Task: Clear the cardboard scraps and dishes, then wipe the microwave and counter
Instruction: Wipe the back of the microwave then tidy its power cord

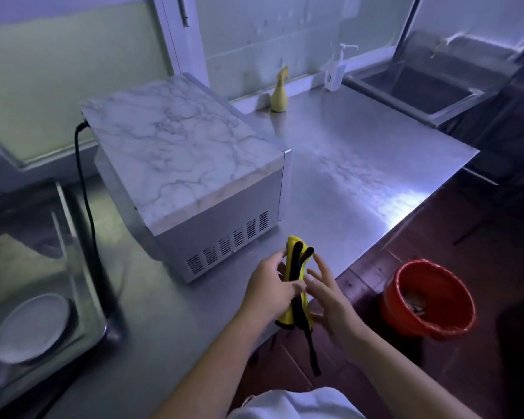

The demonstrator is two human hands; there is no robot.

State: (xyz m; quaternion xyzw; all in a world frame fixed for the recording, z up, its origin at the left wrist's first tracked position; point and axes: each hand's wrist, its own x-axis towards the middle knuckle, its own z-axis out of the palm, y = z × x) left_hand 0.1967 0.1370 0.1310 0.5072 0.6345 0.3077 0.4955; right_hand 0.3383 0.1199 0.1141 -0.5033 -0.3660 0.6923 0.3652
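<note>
A folded yellow cloth with black edging (295, 273) stands upright over the steel counter's front edge, gripped in my left hand (271, 290). My right hand (330, 293) is beside it with fingers spread, its fingertips near the cloth. Behind them sits the microwave (182, 152), its top marbled white and its vented side facing me. The steel counter (360, 164) stretches to the right with a smeared sheen. White dishes (32, 326) lie in a steel sink at the far left.
A yellow spray bottle (280, 92) and a white pump bottle (336, 68) stand at the back wall. A second sink (421, 89) lies back right. A red bucket (428, 299) with scraps sits on the floor. The microwave's black cord (87, 204) runs down the left.
</note>
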